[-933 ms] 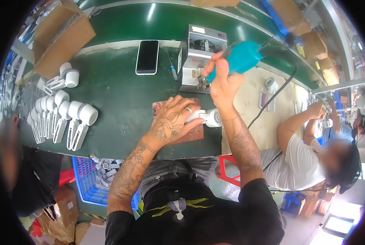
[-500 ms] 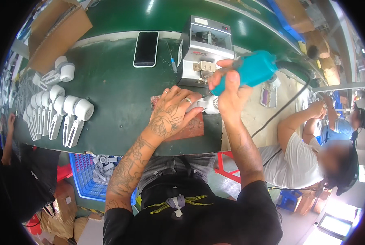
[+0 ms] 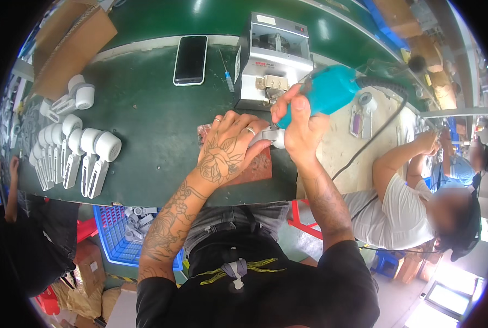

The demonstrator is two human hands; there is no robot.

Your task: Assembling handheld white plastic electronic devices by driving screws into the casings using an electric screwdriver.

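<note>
**Driver on the white part, a row of finished-looking pieces at the left**

The left hand (image 3: 230, 150) lies palm down over a small white plastic part (image 3: 271, 136), fingers curled round it and pinning it to a reddish-brown mat (image 3: 257, 169) on the green bench (image 3: 151, 136). The right hand (image 3: 301, 128) is closed round the grip of a teal electric screwdriver (image 3: 326, 90), its tip pointing down at the part's exposed end; the black cable (image 3: 375, 136) trails off to the right.

Judging by the layout, this piece is mid-fastening: the driver sits at the part, and whether the screw is seated cannot be told, since the hands cover the joint. A row of about 7 white handled pieces (image 3: 74, 156) lies well apart to the left, with 2 more (image 3: 72, 98) beyond them, which suggests a good share is done. A blue basket (image 3: 115, 240) under the bench edge holds more small white parts, so work probably remains.

A grey screw-feeder box (image 3: 271, 54), a dark phone (image 3: 191, 60) and a thin hand tool (image 3: 227, 71) sit behind.
</note>
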